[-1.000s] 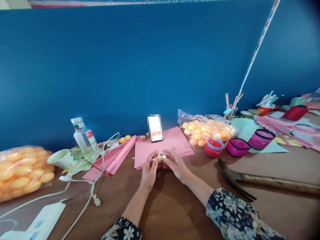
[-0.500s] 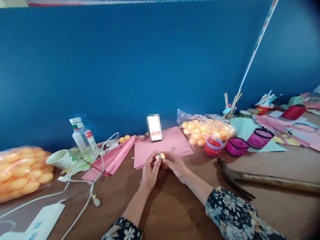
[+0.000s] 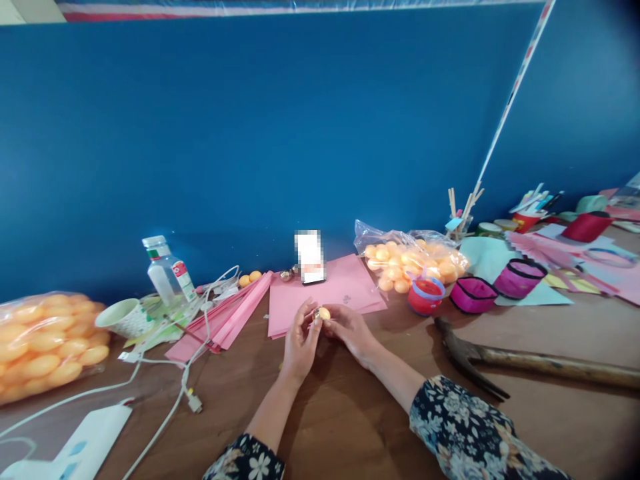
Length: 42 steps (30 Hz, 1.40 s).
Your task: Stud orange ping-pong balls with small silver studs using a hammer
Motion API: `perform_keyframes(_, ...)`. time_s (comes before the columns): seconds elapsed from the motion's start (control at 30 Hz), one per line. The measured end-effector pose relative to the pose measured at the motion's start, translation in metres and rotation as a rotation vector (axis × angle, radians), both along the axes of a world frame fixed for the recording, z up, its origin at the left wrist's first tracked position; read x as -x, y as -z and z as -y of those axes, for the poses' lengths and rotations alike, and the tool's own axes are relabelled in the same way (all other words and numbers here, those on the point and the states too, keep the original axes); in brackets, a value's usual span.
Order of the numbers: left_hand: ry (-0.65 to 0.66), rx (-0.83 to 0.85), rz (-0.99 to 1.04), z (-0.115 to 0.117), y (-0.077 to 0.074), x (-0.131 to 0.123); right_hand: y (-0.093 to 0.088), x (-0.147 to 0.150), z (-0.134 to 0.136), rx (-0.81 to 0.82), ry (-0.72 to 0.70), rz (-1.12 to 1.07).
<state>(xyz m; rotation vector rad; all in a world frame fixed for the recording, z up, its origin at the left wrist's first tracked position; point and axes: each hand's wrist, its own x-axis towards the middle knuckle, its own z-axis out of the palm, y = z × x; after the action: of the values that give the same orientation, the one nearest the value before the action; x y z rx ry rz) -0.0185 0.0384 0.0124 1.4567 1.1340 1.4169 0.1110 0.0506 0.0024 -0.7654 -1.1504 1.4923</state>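
Pinching a small ball [image 3: 324, 313] between fingertips of left hand [image 3: 301, 347] and right hand [image 3: 356, 337], by the near edge of the pink paper [image 3: 345, 283]. Lying just ahead of both palms, with no hand clearly nearer and no plain long axis. Looking round, yellow-orange, with a shiny darker patch toward the left hand. Farther, right of the pink paper, a bag of orange balls [image 3: 397, 257].

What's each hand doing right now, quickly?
Left hand: closed, holding one side of a small yellow-orange ball with a shiny patch.
Right hand: closed, holding the same ball from the other side.
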Motion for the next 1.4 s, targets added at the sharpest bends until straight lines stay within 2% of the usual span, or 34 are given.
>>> perform_keyframes(0.1,-0.031,-0.003,-0.042,-0.001,0.002,0.001,-0.002,0.001,0.001,-0.087,0.052,0.078)
perform_keyframes(0.2,-0.001,0.011,-0.017,-0.002,0.004,0.001,-0.002,0.002,0.001,-0.121,0.104,0.131)
perform_keyframes(0.33,0.006,0.051,0.076,-0.003,0.005,0.002,0.000,0.000,0.000,-0.144,0.105,0.181)
perform_keyframes(0.43,-0.026,0.122,0.177,-0.004,0.008,0.003,0.003,0.000,0.000,-0.215,0.095,0.207)
perform_keyframes(0.57,0.019,0.223,0.363,-0.007,0.014,0.003,0.006,0.001,0.000,-0.319,0.111,0.273)
perform_keyframes(0.67,0.025,0.229,0.383,-0.007,0.015,0.003,0.007,0.002,0.001,-0.367,0.135,0.295)
perform_keyframes(0.97,0.065,0.256,0.459,-0.004,0.010,0.002,0.008,0.001,0.002,-0.301,0.145,0.316)
perform_keyframes(1.27,0.106,0.255,0.371,-0.004,0.009,0.000,0.005,0.003,0.004,-0.284,0.174,0.346)
perform_keyframes(1.4,0.048,0.231,0.348,-0.003,0.009,0.002,0.005,0.000,0.003,-0.285,0.256,0.391)
